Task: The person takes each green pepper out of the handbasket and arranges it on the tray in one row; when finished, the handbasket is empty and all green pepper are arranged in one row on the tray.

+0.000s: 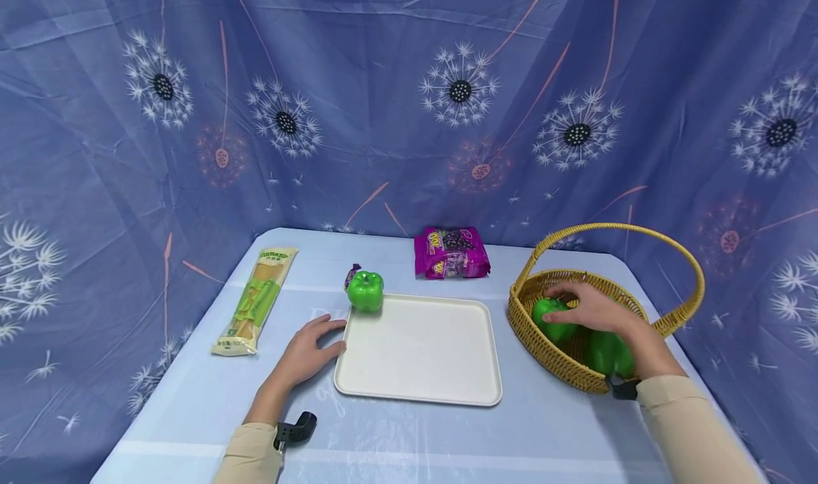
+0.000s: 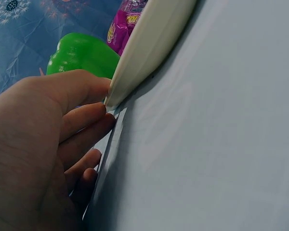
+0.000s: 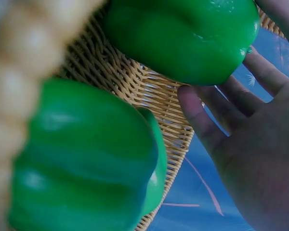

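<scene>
Head view: your right hand (image 1: 594, 306) is holding the far green pepper (image 1: 557, 332) in the basket (image 1: 537, 343); the tray (image 1: 418, 353) is lying left of it, touching your loose-fingered left hand (image 1: 309, 353).

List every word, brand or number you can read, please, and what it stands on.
"500": lower end of the pale packet; its other print is too small.
"of": faint script on the tablecloth; the rest is unclear.
Purple bag: yellow lettering, too blurred.
Small purple wrapper: marks too small.
</scene>
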Action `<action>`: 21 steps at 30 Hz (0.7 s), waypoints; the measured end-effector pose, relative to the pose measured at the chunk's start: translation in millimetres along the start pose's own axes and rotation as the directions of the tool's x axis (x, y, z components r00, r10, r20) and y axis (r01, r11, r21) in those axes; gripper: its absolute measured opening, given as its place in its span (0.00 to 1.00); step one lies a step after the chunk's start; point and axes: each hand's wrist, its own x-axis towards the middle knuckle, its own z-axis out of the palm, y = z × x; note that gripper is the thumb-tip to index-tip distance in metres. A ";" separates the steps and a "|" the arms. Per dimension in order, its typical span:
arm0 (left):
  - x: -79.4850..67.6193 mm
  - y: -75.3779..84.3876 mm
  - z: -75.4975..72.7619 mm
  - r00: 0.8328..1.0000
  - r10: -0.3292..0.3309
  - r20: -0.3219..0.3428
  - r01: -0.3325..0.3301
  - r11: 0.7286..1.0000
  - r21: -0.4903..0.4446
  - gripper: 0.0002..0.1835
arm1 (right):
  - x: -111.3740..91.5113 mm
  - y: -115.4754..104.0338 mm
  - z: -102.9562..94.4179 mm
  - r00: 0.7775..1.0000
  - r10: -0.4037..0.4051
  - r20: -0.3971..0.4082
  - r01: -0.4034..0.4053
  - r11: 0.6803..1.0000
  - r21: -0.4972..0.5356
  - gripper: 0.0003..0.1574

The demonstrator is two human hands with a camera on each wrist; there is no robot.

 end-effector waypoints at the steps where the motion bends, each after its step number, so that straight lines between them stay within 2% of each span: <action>1: 0.0 -0.2 0.1 1.000 -0.002 0.000 0.002 1.000 -0.001 0.24 | 0.5 -0.7 -1.1 1.000 0.002 0.010 -0.002 1.000 -0.001 0.41; 8: 0.7 -1.6 0.2 1.000 -0.003 -0.003 0.003 1.000 0.001 0.24 | 2.0 -8.7 -7.8 0.997 -0.004 0.079 0.004 1.000 0.000 0.40; 14: 1.3 -2.4 0.8 1.000 -0.003 0.003 0.003 1.000 0.000 0.24 | 0.7 -10.4 -8.8 0.989 0.044 0.139 -0.042 0.999 -0.017 0.44; 16: 1.2 -2.1 0.9 1.000 -0.004 0.003 0.004 1.000 -0.002 0.24 | 1.6 -9.8 -8.9 0.991 0.044 0.125 -0.042 0.999 -0.017 0.45; 21: 1.2 -2.3 0.0 1.000 0.010 0.001 -0.010 1.000 0.005 0.25 | 8.1 -7.3 -11.7 0.998 0.063 0.023 -0.062 0.997 -0.046 0.48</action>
